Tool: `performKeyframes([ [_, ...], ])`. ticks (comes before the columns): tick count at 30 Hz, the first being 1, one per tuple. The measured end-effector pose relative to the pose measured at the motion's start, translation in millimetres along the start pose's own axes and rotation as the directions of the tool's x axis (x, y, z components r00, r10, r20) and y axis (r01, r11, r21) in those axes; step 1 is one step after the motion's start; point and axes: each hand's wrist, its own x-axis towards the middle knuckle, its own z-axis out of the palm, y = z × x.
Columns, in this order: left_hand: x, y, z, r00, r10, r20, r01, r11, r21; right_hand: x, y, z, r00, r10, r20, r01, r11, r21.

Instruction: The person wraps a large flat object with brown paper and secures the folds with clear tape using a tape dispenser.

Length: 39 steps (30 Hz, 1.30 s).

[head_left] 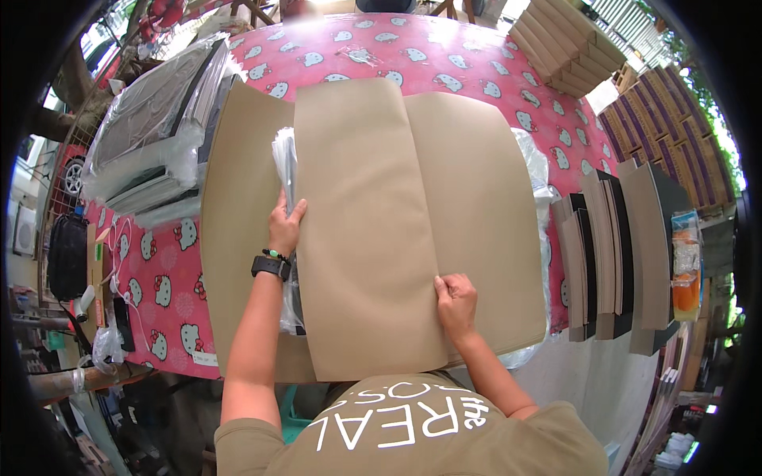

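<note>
A large sheet of brown paper lies before me, with a broad panel folded over in the middle. From under the panel's left edge sticks out a bundle in clear plastic, mostly hidden by the paper. My left hand is at that edge, its thumb against the paper and its fingers along the plastic, their tips partly hidden. My right hand is closed, pinching the panel's right edge near its lower end. More brown paper spreads out beneath on both sides.
A pink patterned tablecloth covers the table. Plastic-wrapped dark panels are piled at the left. Brown and black boards stand at the right, near folded cardboard and stacked cartons. A black bag is at far left.
</note>
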Motion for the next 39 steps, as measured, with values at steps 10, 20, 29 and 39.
performKeyframes([
  [10,-3.1,17.1,1.0,0.999,-0.048,-0.004,0.048,0.998,0.041,169.9,3.8,76.4,0.968,-0.249,-0.016,0.223,0.890,-0.397],
  [20,-1.3,17.9,5.5,0.999,-0.043,0.000,0.043,0.998,0.050,312.2,-15.0,116.4,0.994,-0.099,0.052,0.111,0.895,-0.432],
  [29,-6.2,14.8,3.8,0.996,0.002,-0.088,0.017,0.976,0.217,82.7,6.0,47.1,0.907,-0.313,0.283,0.399,0.853,-0.335],
  [39,-33.4,11.2,-104.8,0.758,0.369,-0.537,0.120,0.731,0.672,60.1,-5.2,41.8,0.910,-0.176,0.375,0.327,0.861,-0.390],
])
